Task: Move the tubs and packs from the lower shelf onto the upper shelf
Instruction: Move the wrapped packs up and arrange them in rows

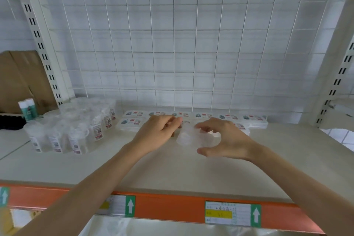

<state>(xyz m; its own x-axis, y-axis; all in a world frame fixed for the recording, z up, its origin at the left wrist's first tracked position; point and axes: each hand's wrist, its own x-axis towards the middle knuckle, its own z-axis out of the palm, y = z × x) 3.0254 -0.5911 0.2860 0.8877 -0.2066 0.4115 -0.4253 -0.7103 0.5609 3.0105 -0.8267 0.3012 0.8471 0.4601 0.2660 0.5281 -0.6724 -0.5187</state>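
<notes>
Orange lip (172, 207) fronts the upper shelf (134, 170), where the right hand (228, 141) curls fingers and thumb round a clear tub (186, 137) (contents too blurred to tell), the left hand (157, 130) bent-fingered beside it, grip unclear, between clustered tubs (76, 130) and 2 rows of packs (229, 117).

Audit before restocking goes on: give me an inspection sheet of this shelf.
Surface: beige shelf, smooth.
Job's things: clear tubs grouped at left; packs in rows at the back; one tub tilted between the hands.
Clutter: two tubes and cardboard, far left.
Grippers: right hand curled round the tub; left hand at its top, grip unclear.
Cables: nothing seen.
Surroundings: wire grid behind; orange strip with labels in front.
</notes>
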